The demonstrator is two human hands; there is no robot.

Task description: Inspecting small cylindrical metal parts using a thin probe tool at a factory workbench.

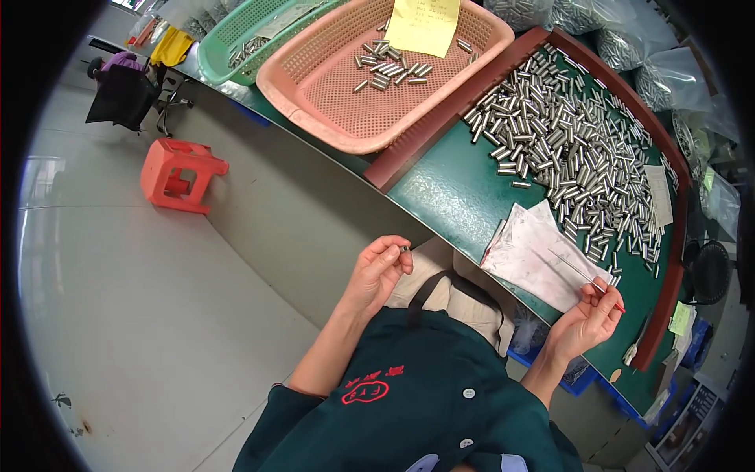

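Pinches a small metal piece [404, 249] between thumb and forefinger of the left hand [376, 271], with only a bit of it peeping out at the fingertips; cannot tell its full shape. Curls the remaining left fingers loosely toward the palm, just off the near edge of the green desk [429, 189].

Holds a slim pointed tool [576, 271] in the right hand [586, 326], with thumb and fingers pressed together on it near its red end. Aims its thin tip up and left of the right fingers, over stained white sheets [519, 256] on the desk; cannot tell whether touching them or just above. Holds tool and metal piece well apart.

Beyond the right fingers, past the sheets, shows a broad heap of metal cylinders [582, 149] bordered by a red-brown rim [417, 153], and behind that, clear bags [621, 47] full of metal parts. Just below and right of the right fingers, inside the rim, shows a white-handled implement [631, 352].

Above the left fingers, well apart from them, shows a pink basket [314, 94] with a small scatter of cylinders and a yellow note [425, 23] in it, then a green basket [211, 63] farther up and left. Off to the left of those fingers, shows a red stool [185, 177] and, farther away, a black chair [122, 94].
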